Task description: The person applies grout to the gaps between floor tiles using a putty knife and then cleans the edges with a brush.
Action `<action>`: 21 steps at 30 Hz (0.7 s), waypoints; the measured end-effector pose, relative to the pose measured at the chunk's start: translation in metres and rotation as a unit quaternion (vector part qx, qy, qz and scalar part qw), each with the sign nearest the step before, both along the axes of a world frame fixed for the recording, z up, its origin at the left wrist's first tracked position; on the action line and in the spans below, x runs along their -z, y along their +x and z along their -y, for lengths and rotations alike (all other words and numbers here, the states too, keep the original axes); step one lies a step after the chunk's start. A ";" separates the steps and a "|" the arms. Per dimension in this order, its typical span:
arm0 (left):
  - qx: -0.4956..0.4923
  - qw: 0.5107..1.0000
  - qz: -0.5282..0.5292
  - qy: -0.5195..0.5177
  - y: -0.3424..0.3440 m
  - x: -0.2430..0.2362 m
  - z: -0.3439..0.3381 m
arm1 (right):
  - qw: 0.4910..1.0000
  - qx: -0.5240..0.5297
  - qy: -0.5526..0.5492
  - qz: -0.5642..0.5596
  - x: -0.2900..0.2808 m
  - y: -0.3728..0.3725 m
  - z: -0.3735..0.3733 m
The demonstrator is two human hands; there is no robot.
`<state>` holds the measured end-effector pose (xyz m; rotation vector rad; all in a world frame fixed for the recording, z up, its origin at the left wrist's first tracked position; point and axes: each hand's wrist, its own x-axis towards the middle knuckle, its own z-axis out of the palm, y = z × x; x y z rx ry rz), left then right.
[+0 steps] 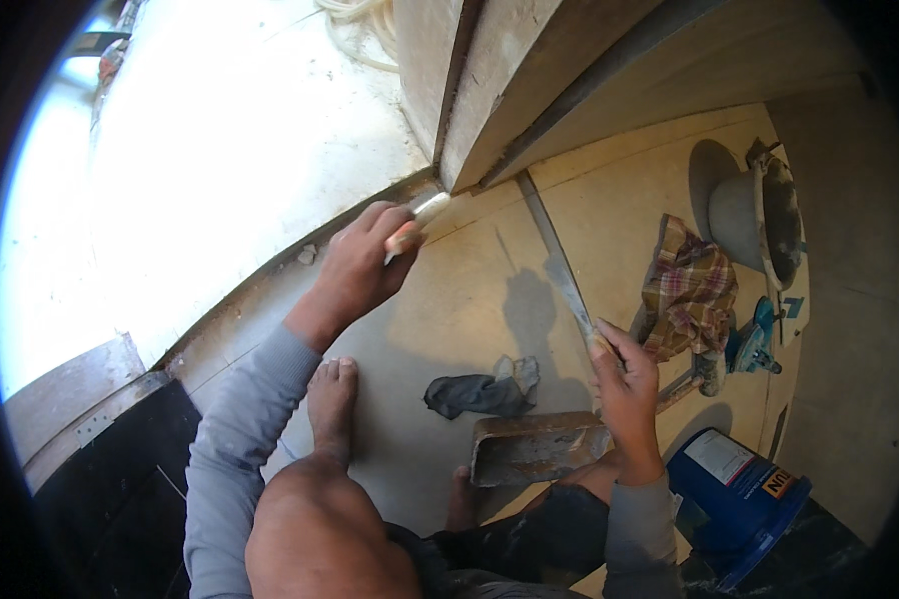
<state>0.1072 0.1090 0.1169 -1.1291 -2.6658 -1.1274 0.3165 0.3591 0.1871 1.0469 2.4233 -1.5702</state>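
Note:
My left hand is closed around a small tool with a bright, glaring end and an orange patch near the fingers. The glare hides its exact kind. That end points at the floor groove beside the foot of the door frame. On the right, my right hand grips a putty knife by its handle, its narrow metal blade pointing up and away over the floor. Below the knife a dirty rectangular trough stands on the floor, with a crumpled dark cloth near it.
At right lie a plaid cloth, a grey mortar-stained bucket on its side and a teal tool. A blue bucket stands lower right. A bright raised slab borders the groove; coiled hose lies beyond.

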 end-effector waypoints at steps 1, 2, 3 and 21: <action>-0.009 1.000 -0.018 0.022 0.003 -0.003 0.006 | 0.999 0.016 -0.034 0.024 0.002 -0.004 0.002; -0.023 0.998 -0.036 0.050 0.003 -0.006 0.014 | 0.996 0.032 -0.068 0.049 0.006 -0.007 0.004; -0.041 0.995 -0.055 0.078 0.003 -0.012 0.026 | 0.996 0.021 -0.077 0.047 0.012 -0.009 0.007; -0.394 0.873 0.120 0.260 0.070 -0.035 0.190 | 0.991 0.087 -0.059 0.081 0.087 -0.109 0.066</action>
